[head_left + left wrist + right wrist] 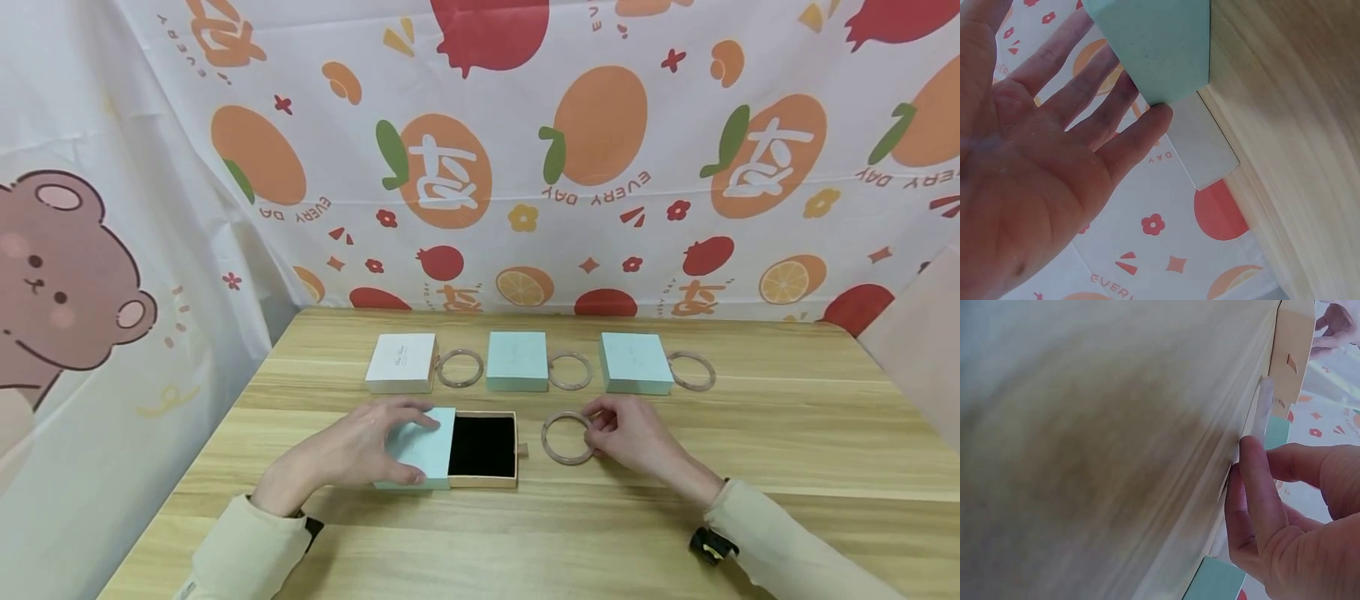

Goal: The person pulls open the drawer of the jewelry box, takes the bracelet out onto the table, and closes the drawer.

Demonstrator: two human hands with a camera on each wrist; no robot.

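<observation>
In the head view, my left hand [367, 446] spans the mint sleeve of a drawer box [427, 450], thumb along its near side and fingers toward its far side. The left wrist view has the fingers beside the mint sleeve [1160, 44], the little finger touching its corner. A drawer with a black lining [482, 447] and a small pull tab sticks out to the right. Beyond the tab, my right hand [633, 433] pinches the right edge of a greyish translucent bangle [551, 446]. The right wrist view shows this bangle [1264, 406] edge-on, low over the table, between thumb and fingers.
Behind stand a white box [401, 362] and two mint boxes, one in the middle [517, 360] and one at right [636, 362]. To the right of each lies a bangle: left [442, 379], middle [572, 387], right [705, 387]. A fruit-print curtain [517, 233] hangs behind the wooden table [525, 542].
</observation>
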